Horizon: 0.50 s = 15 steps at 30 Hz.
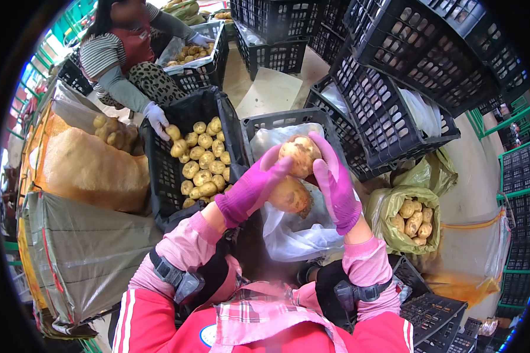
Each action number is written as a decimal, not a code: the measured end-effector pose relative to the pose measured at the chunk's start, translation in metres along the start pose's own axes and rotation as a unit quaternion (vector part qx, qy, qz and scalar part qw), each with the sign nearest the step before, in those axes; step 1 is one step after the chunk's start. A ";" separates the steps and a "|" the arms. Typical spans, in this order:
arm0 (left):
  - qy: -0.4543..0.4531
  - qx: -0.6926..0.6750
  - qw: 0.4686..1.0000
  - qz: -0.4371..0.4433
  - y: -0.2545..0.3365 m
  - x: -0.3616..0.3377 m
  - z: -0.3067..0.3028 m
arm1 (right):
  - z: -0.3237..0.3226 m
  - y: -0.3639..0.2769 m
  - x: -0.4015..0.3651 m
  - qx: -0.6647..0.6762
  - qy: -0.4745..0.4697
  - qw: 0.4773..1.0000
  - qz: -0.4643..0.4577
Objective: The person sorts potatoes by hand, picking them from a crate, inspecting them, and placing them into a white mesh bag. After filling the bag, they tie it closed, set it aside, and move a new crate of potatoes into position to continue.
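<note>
In pink-purple gloves, my two hands hold large potatoes above a plastic-lined crate. My left hand (259, 183) is closed round the left side, its fingers along a soil-marked lower potato (288, 197) and its fingertips near the upper one. My right hand (337, 187) curves against the right side of the upper potato (300, 156), which has brown patches on its skin. Beneath them the black crate (254, 125) holds a crumpled clear plastic bag (294, 238).
Left of me stands a black crate (153, 188) of potatoes, where a co-worker's gloved hand (156, 119) holds one. An orange mesh sack (94, 170) is farther left. Stacked black crates (371, 112) rise at the right, beside a green bag (386, 215) of potatoes.
</note>
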<state>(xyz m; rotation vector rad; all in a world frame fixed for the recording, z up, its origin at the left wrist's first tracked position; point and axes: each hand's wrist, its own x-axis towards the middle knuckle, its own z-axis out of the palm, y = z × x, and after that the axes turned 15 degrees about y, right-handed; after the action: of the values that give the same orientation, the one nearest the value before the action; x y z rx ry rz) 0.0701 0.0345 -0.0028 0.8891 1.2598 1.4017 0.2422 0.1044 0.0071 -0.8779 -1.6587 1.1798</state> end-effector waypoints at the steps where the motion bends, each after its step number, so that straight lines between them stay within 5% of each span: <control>1: 0.005 0.045 0.999 -0.007 -0.007 0.001 0.001 | 0.003 0.000 -0.001 -0.016 0.017 1.000 0.005; 4: 0.000 0.092 0.996 -0.023 -0.017 -0.007 0.003 | 0.007 0.005 -0.004 -0.036 0.050 0.998 -0.013; 7: 0.000 0.143 0.988 0.059 -0.017 -0.013 0.003 | 0.008 0.003 -0.001 0.014 0.061 0.997 0.036; 14: -0.073 -0.069 0.992 -0.071 -0.009 -0.006 -0.012 | 0.003 -0.004 -0.003 0.063 0.059 0.977 0.196; 15: -0.065 -0.048 0.994 -0.078 -0.004 -0.007 -0.012 | 0.008 -0.002 -0.003 0.032 0.075 0.990 0.116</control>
<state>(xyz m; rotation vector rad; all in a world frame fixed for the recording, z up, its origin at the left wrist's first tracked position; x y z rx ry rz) 0.0608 0.0249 -0.0086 0.7863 1.1294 1.2509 0.2356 0.0984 0.0066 -1.1136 -1.4173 1.2824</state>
